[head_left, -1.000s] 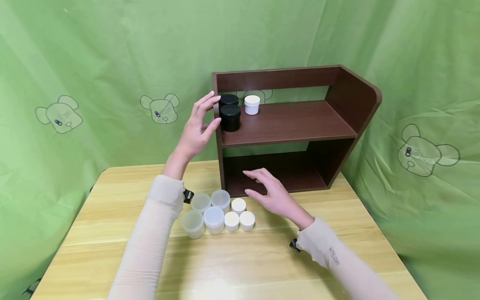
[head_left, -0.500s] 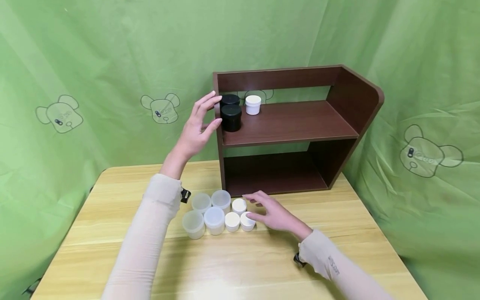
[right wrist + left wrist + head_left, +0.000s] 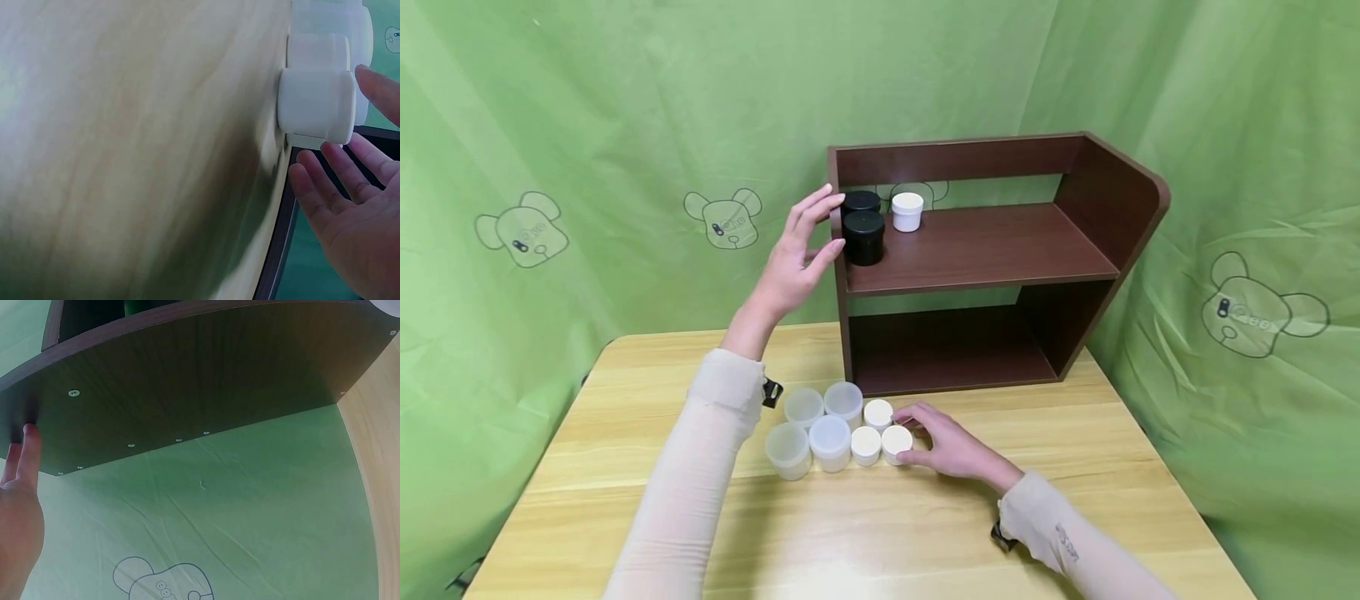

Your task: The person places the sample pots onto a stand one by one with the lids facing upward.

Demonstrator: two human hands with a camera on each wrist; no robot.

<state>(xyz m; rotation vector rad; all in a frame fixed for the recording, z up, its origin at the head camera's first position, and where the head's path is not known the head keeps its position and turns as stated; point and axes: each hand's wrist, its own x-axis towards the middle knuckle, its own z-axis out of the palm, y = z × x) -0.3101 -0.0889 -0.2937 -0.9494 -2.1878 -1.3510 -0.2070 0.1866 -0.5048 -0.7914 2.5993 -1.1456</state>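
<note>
My left hand (image 3: 792, 262) is at the outer left side of a dark brown two-tier shelf (image 3: 981, 242), fingers extended. In the left wrist view its fingertips (image 3: 30, 431) meet the side panel. My right hand (image 3: 951, 442) is low over the table, thumb and fingers spread on two sides of the nearest small white lidded jar (image 3: 897, 443). The right wrist view shows the fingertips (image 3: 331, 150) right at the edge of this jar's lid (image 3: 340, 106), not curled round it. Two more small white jars (image 3: 865, 445) (image 3: 878, 413) stand beside it.
Several larger frosted jars (image 3: 830, 442) stand left of the white ones, in front of the shelf. On the upper tier are two black jars (image 3: 863, 237) at the left end and one white jar (image 3: 907, 212). A green curtain (image 3: 625, 125) hangs behind the wooden table (image 3: 850, 533).
My right hand has come down and toward me from in front of the lower tier to the nearest white jar. The left hand has kept its place at the shelf side.
</note>
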